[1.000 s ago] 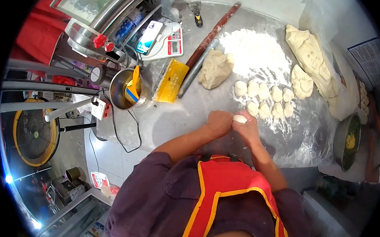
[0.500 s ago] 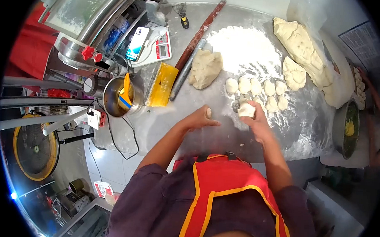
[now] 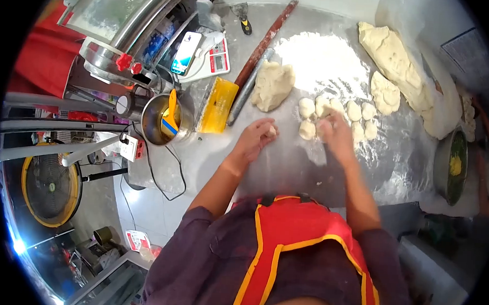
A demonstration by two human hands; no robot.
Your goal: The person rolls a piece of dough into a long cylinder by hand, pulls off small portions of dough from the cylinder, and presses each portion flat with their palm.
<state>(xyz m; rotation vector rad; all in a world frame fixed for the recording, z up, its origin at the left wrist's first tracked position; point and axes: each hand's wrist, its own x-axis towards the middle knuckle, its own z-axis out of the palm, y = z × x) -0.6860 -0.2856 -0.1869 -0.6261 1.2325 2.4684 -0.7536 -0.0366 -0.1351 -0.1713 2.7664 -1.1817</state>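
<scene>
My left hand (image 3: 259,138) is closed around a small lump of dough (image 3: 271,132), held just above the steel worktop. My right hand (image 3: 338,136) reaches into the group of small dough balls, its fingers curled down on a dough ball that they mostly cover. One dough ball (image 3: 307,129) sits just left of those fingers. Several others stand in two short rows, such as the dough ball (image 3: 354,110) in the back row and the dough ball (image 3: 370,129) at the right. A larger dough piece (image 3: 273,86) lies beyond my left hand.
Loose flour (image 3: 319,60) covers the back of the worktop (image 3: 276,175). Left stand a yellow scraper (image 3: 218,105), a grey rod (image 3: 250,87), a red-brown rolling pin (image 3: 267,41), a metal pot (image 3: 153,126) and a scale (image 3: 218,61). Right are a big dough slab (image 3: 393,61) and a bowl (image 3: 443,172).
The dough ball my right hand held is now out of its grasp, at the left of the rows, and that hand has moved forward onto the balls. My left hand has risen slightly, turning inward.
</scene>
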